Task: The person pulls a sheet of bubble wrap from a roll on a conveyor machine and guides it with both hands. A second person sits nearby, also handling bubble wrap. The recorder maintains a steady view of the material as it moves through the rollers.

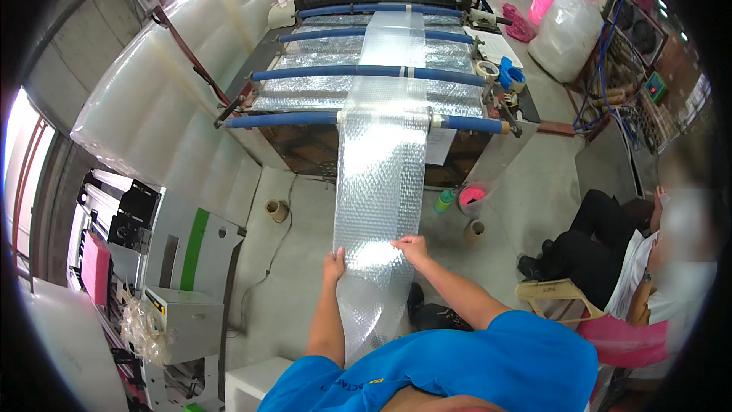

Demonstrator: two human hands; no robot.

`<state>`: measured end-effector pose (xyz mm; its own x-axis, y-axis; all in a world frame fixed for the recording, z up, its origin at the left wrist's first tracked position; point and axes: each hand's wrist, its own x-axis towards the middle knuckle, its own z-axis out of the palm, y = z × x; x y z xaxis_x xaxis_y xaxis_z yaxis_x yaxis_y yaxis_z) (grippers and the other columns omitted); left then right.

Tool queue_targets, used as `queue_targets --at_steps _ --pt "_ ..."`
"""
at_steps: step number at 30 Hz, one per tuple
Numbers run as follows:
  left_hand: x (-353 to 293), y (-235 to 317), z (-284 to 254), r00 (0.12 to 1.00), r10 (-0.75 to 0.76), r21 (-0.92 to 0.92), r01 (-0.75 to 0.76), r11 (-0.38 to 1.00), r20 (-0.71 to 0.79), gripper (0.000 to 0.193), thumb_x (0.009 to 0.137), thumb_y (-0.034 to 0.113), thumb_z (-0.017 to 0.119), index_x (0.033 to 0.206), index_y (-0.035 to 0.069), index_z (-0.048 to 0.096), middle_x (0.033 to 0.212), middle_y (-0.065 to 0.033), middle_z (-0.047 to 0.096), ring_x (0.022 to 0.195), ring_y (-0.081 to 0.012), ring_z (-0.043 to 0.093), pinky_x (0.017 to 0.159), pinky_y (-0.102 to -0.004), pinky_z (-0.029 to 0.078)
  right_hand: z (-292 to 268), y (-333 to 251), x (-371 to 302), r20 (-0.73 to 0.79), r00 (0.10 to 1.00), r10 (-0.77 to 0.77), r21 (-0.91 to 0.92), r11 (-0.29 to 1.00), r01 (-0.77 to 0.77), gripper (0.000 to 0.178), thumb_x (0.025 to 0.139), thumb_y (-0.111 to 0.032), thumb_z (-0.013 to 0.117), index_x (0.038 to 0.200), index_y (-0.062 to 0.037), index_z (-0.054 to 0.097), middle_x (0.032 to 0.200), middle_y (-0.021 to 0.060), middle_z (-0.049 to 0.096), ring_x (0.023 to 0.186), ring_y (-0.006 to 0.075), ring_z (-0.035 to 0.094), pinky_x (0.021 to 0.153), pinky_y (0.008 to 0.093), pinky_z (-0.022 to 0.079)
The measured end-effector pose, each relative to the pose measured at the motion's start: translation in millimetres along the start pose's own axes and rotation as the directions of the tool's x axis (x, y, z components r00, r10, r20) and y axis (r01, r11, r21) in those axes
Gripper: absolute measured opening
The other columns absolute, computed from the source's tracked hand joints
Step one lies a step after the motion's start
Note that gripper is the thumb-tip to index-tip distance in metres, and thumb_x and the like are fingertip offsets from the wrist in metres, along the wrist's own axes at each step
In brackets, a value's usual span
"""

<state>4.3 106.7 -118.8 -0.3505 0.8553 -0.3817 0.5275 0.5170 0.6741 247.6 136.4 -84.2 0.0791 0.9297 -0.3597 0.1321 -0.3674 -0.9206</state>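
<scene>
A long strip of clear bubble wrap [377, 191] comes over the blue rollers of a machine and hangs down toward my body. My left hand [334, 265] is closed on its left edge, thumb up along the film. Farther right, my right hand [412, 249] pinches the strip near its right edge, with thumb and forefinger on the film. Between the hands the wrap is stretched fairly flat, and below them it curves in toward my blue shirt. Part of my left fingers is hidden behind the film's edge.
Blue rollers [286, 120] cross the machine ahead. Big wrapped rolls [175, 69] stand at left, above a grey machine [183, 320]. On the floor are cardboard cores [277, 210], a green bottle [444, 200] and a pink roll [472, 197]. A seated person [610, 259] is at right.
</scene>
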Motion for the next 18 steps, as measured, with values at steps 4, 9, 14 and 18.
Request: queue_targets --at_steps 4,9,14,18 --pt "26 41 -7 0.972 0.177 0.011 -0.178 0.984 -0.157 0.056 0.077 0.05 0.043 0.087 -0.004 0.055 0.078 -0.0241 0.056 0.076 -0.0382 0.054 0.065 -0.0416 0.041 -4 -38 33 -0.043 0.995 -0.091 -0.099 0.991 0.086 0.021 0.063 -0.021 0.07 0.064 -0.0024 0.061 0.056 0.0001 0.055 0.048 0.006 0.045 0.044 0.0216 0.036" --pt "-4 81 -32 0.994 0.106 -0.275 -0.102 0.956 -0.003 0.05 0.07 0.046 0.057 0.087 -0.001 0.058 0.073 -0.0162 0.058 0.069 -0.0224 0.056 0.059 -0.0337 0.043 -18 -63 16 -0.026 0.994 -0.109 -0.01 0.994 0.108 0.019 0.066 -0.02 0.068 0.069 -0.0023 0.061 0.058 -0.0011 0.054 0.05 0.0064 0.046 0.044 0.0214 0.037" --pt "-13 36 -32 0.969 0.188 -0.336 -0.126 0.933 0.159 0.06 0.059 0.049 0.067 0.089 -0.003 0.059 0.08 -0.0125 0.059 0.074 -0.0196 0.056 0.066 -0.0299 0.045 -11 -46 -30 0.06 0.997 -0.048 0.159 0.987 0.038 0.019 0.07 -0.02 0.065 0.076 -0.0026 0.06 0.066 0.0002 0.054 0.058 0.0076 0.049 0.05 0.0228 0.043" --pt "-27 -5 -34 0.942 0.12 -0.203 -0.057 0.977 0.312 0.069 0.054 0.052 0.069 0.092 -0.004 0.057 0.087 -0.0146 0.059 0.08 -0.0226 0.056 0.073 -0.0304 0.044 -6 -9 -78 0.199 0.978 0.058 0.143 0.986 -0.088 0.02 0.072 -0.02 0.063 0.081 -0.003 0.06 0.074 0.0017 0.055 0.065 0.0097 0.052 0.057 0.0261 0.047"
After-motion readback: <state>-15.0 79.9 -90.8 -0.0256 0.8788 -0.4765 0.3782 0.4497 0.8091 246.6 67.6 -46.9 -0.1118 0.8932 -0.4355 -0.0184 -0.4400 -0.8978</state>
